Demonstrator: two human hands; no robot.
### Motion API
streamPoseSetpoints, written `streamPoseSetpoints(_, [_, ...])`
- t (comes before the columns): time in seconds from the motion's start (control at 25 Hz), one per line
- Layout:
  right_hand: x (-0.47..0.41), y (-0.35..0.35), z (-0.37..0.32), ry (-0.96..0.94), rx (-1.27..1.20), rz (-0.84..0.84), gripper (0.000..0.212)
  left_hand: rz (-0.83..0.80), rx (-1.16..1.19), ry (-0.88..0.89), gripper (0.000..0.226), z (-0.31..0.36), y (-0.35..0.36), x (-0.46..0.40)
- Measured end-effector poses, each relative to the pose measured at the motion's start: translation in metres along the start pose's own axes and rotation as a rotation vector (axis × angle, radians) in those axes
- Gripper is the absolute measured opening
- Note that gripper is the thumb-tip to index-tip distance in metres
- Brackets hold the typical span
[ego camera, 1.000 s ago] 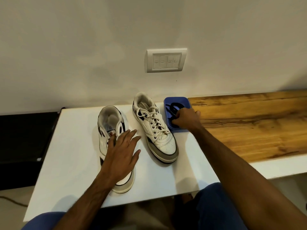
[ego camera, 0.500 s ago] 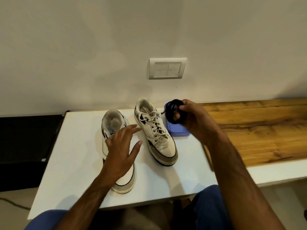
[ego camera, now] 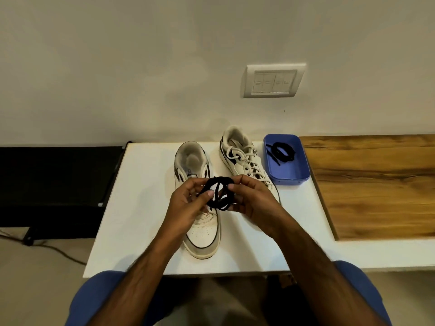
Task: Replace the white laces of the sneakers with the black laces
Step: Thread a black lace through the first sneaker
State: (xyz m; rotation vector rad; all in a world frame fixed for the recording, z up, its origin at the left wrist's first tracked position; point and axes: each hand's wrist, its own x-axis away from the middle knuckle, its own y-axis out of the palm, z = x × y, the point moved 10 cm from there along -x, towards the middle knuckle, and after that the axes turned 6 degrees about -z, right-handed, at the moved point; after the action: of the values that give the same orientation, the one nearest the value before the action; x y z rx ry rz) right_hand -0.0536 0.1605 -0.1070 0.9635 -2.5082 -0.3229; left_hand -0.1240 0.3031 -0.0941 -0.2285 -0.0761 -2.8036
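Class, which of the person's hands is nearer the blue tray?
Right. The right hand is just in front-left of the blue tray; the left hand lies farther left, over the near sneaker.

Coiled black lace (ego camera: 219, 193) (held), laced sneaker (ego camera: 244, 161), unlaced sneaker (ego camera: 200, 222)

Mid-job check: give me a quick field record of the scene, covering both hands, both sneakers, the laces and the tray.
left hand: pinches coiled black lace
right hand: pinches the same coil
left sneaker: no lace visible, partly behind hands
right sneaker: white lace still threaded
blue tray: on white table, right of the sneakers
second black lace: coiled in tray
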Motion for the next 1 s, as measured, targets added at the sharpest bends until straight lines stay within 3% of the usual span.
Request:
streamPoseSetpoints(0.28, [-0.011,-0.008,0.000,-0.029,-0.135,0.017,0.012,-0.004,0.060,-0.007,0.034,-0.007,-0.002,-0.012])
streamPoseSetpoints(0.48, [-0.013,-0.008,-0.003,-0.068,-0.276,-0.020,0.018,-0.047,-0.153,0.060,0.047,-0.004,0.002,-0.014])
streamPoseSetpoints(0.68, [-0.004,-0.030,-0.027,-0.206,-0.361,0.101,0.018,0.064,-0.104,0.090,0.027,0.002,-0.020,-0.016])
streamPoseSetpoints(0.8, [0.003,-0.054,-0.035,-0.226,-0.029,0.251,0.020,0.103,-0.041,0.064,0.025,0.005,-0.027,-0.016])
streamPoseSetpoints(0.92, [0.005,-0.060,-0.045,-0.237,0.631,0.372,0.015,0.109,-0.002,0.078,0.025,0.006,-0.030,-0.016])
streamPoseSetpoints(1.0, [0.006,-0.046,-0.049,-0.287,1.000,0.388,0.035,0.086,-0.002,0.097,0.027,0.008,-0.028,-0.016])
